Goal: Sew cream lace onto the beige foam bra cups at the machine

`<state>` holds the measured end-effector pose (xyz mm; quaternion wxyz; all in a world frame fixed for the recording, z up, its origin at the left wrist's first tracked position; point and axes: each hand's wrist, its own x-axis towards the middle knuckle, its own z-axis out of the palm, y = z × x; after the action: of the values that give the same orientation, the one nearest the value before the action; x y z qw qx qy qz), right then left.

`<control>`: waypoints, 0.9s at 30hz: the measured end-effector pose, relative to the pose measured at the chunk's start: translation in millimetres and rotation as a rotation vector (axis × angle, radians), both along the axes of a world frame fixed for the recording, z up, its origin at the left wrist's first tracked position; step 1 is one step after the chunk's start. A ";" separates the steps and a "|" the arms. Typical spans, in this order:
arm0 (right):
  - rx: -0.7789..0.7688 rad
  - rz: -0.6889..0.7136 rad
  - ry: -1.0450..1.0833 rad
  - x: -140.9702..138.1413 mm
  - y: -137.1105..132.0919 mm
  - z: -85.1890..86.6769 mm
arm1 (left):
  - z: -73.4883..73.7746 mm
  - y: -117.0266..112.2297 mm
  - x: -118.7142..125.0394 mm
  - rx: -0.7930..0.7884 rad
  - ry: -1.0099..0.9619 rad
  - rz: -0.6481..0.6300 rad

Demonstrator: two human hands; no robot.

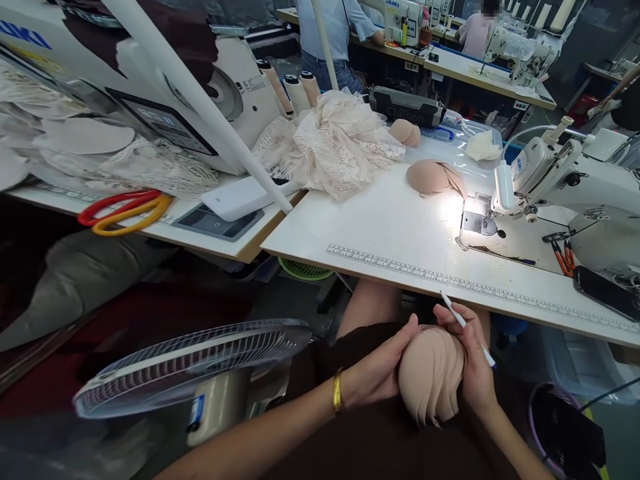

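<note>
Held a stack of beige cups [433, 377] between the left hand [383, 367] and the right hand [477, 367], above the dark-clothed lap [380, 447]. Cupped the stack's left side with the left hand, thumb raised near the far rim, fingers partly hidden. Met the layered right side with the right hand, also gripping a white pen [454, 311] between the fingers, one end pointing away.

Seemed light for its bulk, soft and springy, probably padded cloth or foam; unlikely to break, yet easy to dent or crease under a hard squeeze. Looked matt rather than slick, but, being loosely overlapped, liable to shear apart and fan wider. Appeared best taken broadly around the curved rims, palms at both sides, rather than by a single outer layer.

Had a similar beige piece [430, 177] on the table [370, 223] beyond both hands, and a sewing machine [555, 173] ahead and rightward of the right hand.
</note>
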<state>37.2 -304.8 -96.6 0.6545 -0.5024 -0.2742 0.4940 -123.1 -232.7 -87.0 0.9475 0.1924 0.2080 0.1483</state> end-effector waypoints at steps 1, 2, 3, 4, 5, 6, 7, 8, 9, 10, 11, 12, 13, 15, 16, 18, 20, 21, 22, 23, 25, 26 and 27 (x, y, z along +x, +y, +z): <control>-0.004 -0.024 0.050 -3.3 -0.8 -1.3 | -0.3 -0.4 -0.2 0.008 0.001 0.017; 0.004 -0.046 0.090 -5.6 -1.4 -1.3 | -0.5 -0.5 -0.5 0.011 -0.003 0.037; 0.021 -0.058 0.116 -7.0 -1.6 -0.5 | -0.7 -0.2 -0.7 0.009 -0.012 0.057; 0.041 -0.056 0.126 -7.4 -1.4 1.0 | -0.7 0.3 -0.8 0.005 -0.023 0.077; 0.060 -0.045 0.119 -7.3 -0.8 2.7 | -0.6 1.1 -0.6 0.001 -0.034 0.092; 0.074 -0.031 0.099 -6.8 0.1 4.6 | -0.3 1.9 -0.4 -0.005 -0.047 0.100; 0.086 -0.023 0.075 -6.4 1.4 6.2 | -0.1 2.8 -0.1 -0.018 -0.065 0.099; 0.098 -0.026 0.056 -6.3 2.9 7.6 | -0.1 3.4 0.1 -0.036 -0.089 0.096; 0.114 -0.036 0.047 -6.5 4.5 8.6 | -0.3 3.7 0.0 -0.055 -0.115 0.091; 0.131 -0.047 0.043 -7.1 5.9 9.3 | -1.0 3.6 -0.5 -0.069 -0.143 0.093; 0.147 -0.049 0.036 -7.8 7.2 9.8 | -2.1 3.2 -1.4 -0.071 -0.168 0.100; 0.153 -0.037 0.011 -8.3 8.0 10.1 | -3.5 2.5 -2.6 -0.060 -0.185 0.104; 0.150 -0.020 -0.038 -8.4 8.2 10.4 | -5.2 1.9 -4.1 -0.038 -0.191 0.107; 0.130 -0.019 -0.217 -6.3 6.4 11.7 | -8.3 1.0 -7.2 0.000 -0.181 0.118; 0.127 -0.051 -0.336 -4.0 4.4 12.9 | -9.4 0.9 -8.6 0.000 -0.170 0.129; 0.155 -0.132 -0.579 2.3 -1.3 16.9 | -9.8 1.5 -10.4 -0.034 -0.150 0.180; 0.204 -0.119 -0.779 8.3 -7.4 22.5 | -8.2 2.2 -10.0 -0.063 -0.141 0.247; 0.237 -0.069 -0.861 10.3 -9.8 25.7 | -6.9 2.4 -9.0 -0.066 -0.137 0.275; 0.275 -0.007 -0.933 11.1 -11.5 28.7 | -5.3 2.3 -7.5 -0.063 -0.132 0.299; 0.312 0.050 -0.998 10.9 -12.4 31.6 | -3.6 2.2 -5.7 -0.057 -0.123 0.316; 0.383 0.105 -1.097 7.9 -12.0 36.0 | -0.3 1.6 -2.0 -0.039 -0.098 0.351; 0.399 0.109 -1.121 5.7 -11.1 37.2 | 1.2 1.3 -0.3 -0.031 -0.087 0.367; 0.402 0.105 -1.127 3.4 -9.8 37.8 | 2.5 1.0 1.0 -0.028 -0.080 0.383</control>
<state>40.6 -314.7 -58.7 0.4651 -0.5390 -0.6917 0.1214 -122.1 -231.6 -84.4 0.9120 0.1299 0.2053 0.3306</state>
